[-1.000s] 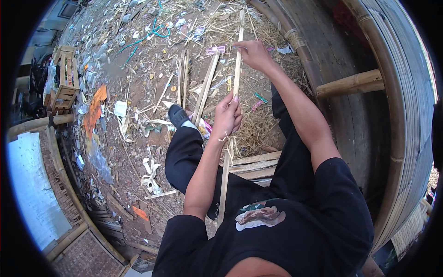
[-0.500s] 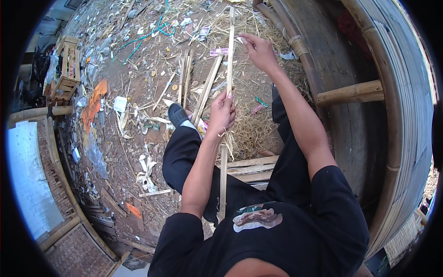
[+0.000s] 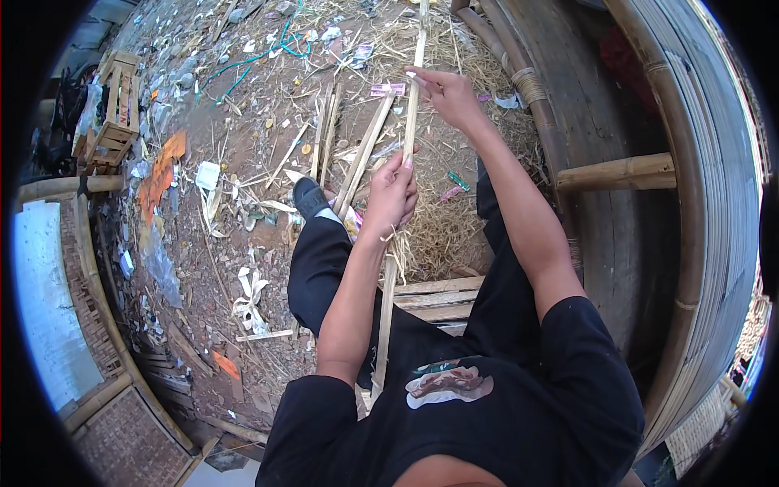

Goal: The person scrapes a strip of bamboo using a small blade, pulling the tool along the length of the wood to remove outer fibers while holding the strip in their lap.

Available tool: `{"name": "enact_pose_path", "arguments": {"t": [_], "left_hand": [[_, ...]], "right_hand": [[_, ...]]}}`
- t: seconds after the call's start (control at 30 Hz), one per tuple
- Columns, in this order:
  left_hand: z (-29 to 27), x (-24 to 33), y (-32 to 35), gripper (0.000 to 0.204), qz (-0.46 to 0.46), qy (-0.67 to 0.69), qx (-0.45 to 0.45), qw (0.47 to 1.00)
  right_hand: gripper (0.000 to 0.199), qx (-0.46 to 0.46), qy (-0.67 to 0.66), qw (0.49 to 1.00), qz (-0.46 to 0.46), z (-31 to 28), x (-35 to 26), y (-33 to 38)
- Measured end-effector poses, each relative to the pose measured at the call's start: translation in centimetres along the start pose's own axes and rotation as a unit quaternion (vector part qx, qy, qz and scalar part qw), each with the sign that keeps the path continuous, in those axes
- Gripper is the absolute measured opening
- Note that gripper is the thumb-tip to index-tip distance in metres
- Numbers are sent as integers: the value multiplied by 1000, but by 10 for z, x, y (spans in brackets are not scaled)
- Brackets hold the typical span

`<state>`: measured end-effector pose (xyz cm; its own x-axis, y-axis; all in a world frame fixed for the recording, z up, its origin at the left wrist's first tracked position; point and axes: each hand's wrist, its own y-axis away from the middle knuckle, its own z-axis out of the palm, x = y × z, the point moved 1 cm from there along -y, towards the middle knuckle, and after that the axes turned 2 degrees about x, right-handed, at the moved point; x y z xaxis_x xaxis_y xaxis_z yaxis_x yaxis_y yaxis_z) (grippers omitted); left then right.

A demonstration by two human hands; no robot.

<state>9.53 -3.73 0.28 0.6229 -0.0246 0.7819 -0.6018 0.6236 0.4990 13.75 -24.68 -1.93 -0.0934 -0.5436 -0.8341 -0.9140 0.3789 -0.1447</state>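
Above the straw-littered ground (image 3: 243, 162), the left hand (image 3: 391, 195) and right hand (image 3: 445, 93) are both clamping 1 long bamboo strip (image 3: 412, 122); several loose strips (image 3: 357, 158) are lying unhandled, apparently awaiting work.

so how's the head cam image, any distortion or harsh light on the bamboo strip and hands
Head view: strong fisheye, so the bamboo frame at the right bows and the corners go black; hard sunlight on the littered ground; the bamboo strip, left hand and right hand look sharp, with no obvious blur.
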Motion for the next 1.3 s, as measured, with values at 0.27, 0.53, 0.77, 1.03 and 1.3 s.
{"name": "enact_pose_path", "arguments": {"t": [0.27,0.53,0.77,1.03,1.3], "left_hand": [[0,1,3,33,-14,5,-1,1000],[2,-2,4,32,-13,5,-5,1000],[6,-4,13,33,-30,-26,-7,999],[-3,-7,-3,33,-26,9,4,1000],[12,-5,7,31,-26,-47,-11,999]], "right_hand": [[36,-19,10,1000,-11,12,4,9],[34,31,36,998,-32,3,7,6],[32,47,15,994,-101,10,43,13],[36,-67,24,997,0,10,28,17],[35,32,33,999,-15,-8,23,15]]}}
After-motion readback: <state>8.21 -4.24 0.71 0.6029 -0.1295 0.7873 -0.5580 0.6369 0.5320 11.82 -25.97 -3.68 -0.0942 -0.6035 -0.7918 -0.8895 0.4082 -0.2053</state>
